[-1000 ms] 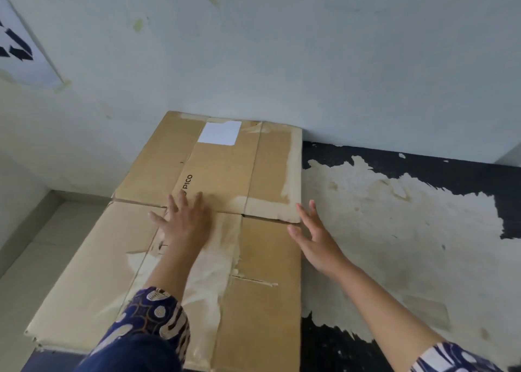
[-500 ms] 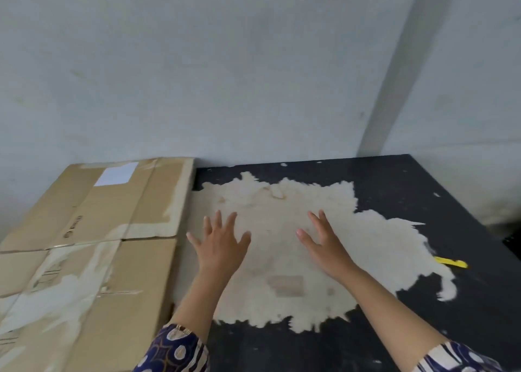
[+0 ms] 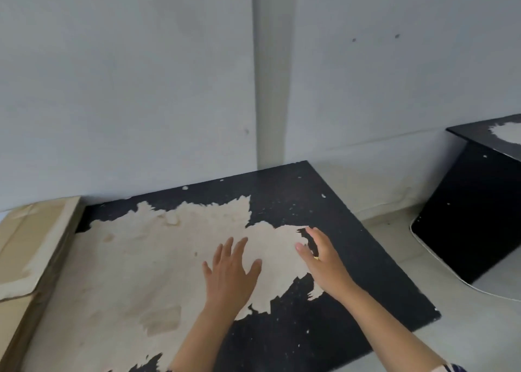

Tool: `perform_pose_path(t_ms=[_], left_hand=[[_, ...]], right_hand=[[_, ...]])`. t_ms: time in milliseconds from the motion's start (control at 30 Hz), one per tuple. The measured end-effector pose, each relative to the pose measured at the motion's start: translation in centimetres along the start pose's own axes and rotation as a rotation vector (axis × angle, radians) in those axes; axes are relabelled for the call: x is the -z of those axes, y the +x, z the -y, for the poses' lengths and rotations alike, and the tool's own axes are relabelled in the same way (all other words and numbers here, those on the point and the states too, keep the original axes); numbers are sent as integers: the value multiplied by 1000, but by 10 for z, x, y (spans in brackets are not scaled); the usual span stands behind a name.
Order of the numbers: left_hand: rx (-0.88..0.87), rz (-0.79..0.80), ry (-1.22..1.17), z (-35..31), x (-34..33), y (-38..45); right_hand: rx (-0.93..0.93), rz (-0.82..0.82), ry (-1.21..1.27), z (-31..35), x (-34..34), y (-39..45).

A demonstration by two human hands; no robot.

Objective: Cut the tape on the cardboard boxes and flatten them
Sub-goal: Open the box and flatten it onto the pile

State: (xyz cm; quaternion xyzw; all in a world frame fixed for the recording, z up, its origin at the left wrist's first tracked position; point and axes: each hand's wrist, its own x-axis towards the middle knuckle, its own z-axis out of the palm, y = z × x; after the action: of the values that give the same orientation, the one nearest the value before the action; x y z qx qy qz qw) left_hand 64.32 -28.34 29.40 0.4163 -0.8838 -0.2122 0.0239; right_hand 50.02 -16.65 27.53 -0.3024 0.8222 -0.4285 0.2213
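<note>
The flattened cardboard boxes [image 3: 31, 247] lie stacked at the nine o'clock edge of the view, on the left end of the counter [image 3: 352, 259], well apart from both hands. The left hand [image 3: 229, 274] hovers palm down over the middle of the counter, fingers straight and spread, holding nothing. The right hand [image 3: 321, 254] is just beside it toward three o'clock, fingers loosely extended and slightly bent, thumb apart; a small yellow speck [image 3: 316, 258] shows at its fingers, too small to tell what it is or whether it is held. Beneath the hands the black top is worn away into a large pale, ragged patch [image 3: 158, 259] running toward nine o'clock up to the boxes. At twelve o'clock a grey wall [image 3: 127, 90] rises behind the counter, with a pale vertical strip [image 3: 272, 75] down it. At three o'clock a second black counter [image 3: 473, 214] stands apart on the light floor [image 3: 465, 332].
</note>
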Motion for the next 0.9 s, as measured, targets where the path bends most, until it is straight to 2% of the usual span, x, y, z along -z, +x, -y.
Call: perform_pose_path(t_ms=[333, 533, 733, 900], left_hand=[[-217, 54, -101, -100, -68, 35], [-156, 37, -182, -175, -115, 70], [-30, -23, -417, -286, -170, 103], [29, 43, -415, -353, -217, 126]], right_hand=[[-126, -178, -50, -79, 89, 25], [-115, -209, -20, -145, 168, 83], [-140, -45, -55, -228, 244, 148], [-160, 87, -133, -279, 289, 186]])
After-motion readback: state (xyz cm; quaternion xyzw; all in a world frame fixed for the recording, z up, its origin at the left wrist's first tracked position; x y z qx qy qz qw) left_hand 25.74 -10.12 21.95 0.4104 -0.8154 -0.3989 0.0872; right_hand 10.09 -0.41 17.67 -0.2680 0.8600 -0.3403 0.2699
